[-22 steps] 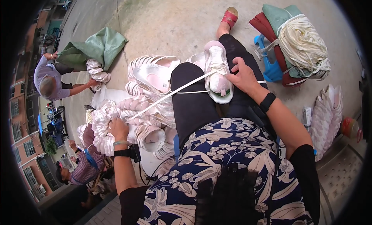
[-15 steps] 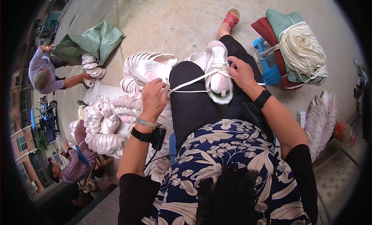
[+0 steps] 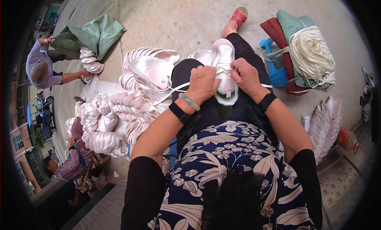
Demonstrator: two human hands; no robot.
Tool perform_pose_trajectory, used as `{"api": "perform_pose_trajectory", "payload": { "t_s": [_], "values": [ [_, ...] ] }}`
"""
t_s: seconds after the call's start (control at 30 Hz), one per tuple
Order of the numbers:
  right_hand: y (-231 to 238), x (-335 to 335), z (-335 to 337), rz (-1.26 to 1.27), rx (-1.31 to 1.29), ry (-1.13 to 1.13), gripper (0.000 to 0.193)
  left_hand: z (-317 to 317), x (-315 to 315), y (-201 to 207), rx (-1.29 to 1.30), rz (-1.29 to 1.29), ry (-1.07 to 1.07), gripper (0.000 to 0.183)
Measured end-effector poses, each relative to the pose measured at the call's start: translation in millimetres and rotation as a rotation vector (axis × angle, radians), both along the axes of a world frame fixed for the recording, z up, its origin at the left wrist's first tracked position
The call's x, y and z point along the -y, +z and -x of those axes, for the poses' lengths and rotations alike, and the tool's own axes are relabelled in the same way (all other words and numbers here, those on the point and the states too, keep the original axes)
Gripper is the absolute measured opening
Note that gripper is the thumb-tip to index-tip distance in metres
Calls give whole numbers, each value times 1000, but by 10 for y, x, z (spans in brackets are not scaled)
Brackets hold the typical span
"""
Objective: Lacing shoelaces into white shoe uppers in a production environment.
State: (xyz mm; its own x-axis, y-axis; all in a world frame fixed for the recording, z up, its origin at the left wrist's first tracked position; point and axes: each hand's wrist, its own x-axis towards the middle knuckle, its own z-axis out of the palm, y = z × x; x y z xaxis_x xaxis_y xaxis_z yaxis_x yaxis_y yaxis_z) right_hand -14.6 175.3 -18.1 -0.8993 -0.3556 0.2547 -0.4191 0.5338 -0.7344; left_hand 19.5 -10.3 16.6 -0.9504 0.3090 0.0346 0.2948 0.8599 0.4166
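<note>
A white and pale pink shoe upper rests on my lap between my thighs, its toe pointing away from me. White shoelace crosses its front, with one end trailing left over my thigh and another showing beyond my right wrist. My left hand is closed at the left side of the lacing, fingers curled round the lace. On the opposite side my right hand pinches at the lacing, its thumb and fingers together. The fingertips of both hands are partly hidden. Another upper lies partly behind the first.
Nested shoe uppers and bundles of them lie to my left. At right, a hank of white laces sits on sacks over a blue stool, near more uppers. Two people work at far left, one by a green sack.
My left hand has moved right from beside my thigh to the shoe upper, and the lace stretched between my hands has gone slack. My right hand has shifted slightly inward over the lacing.
</note>
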Motion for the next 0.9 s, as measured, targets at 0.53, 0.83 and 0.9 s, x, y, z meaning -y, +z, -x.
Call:
{"api": "perform_pose_trajectory", "payload": {
  "t_s": [0.53,0.83,0.9],
  "values": [
    [79,-36,43,-77,376,41,13,-57,-88,29,108,-51,-49,41],
    [10,-126,330,6,813,-26,24,-55,-134,71,78,-2,-85,41],
    [-7,-119,322,-154,636,-92,24,-50,-155,120,104,-39,-53,39]
  ]
}}
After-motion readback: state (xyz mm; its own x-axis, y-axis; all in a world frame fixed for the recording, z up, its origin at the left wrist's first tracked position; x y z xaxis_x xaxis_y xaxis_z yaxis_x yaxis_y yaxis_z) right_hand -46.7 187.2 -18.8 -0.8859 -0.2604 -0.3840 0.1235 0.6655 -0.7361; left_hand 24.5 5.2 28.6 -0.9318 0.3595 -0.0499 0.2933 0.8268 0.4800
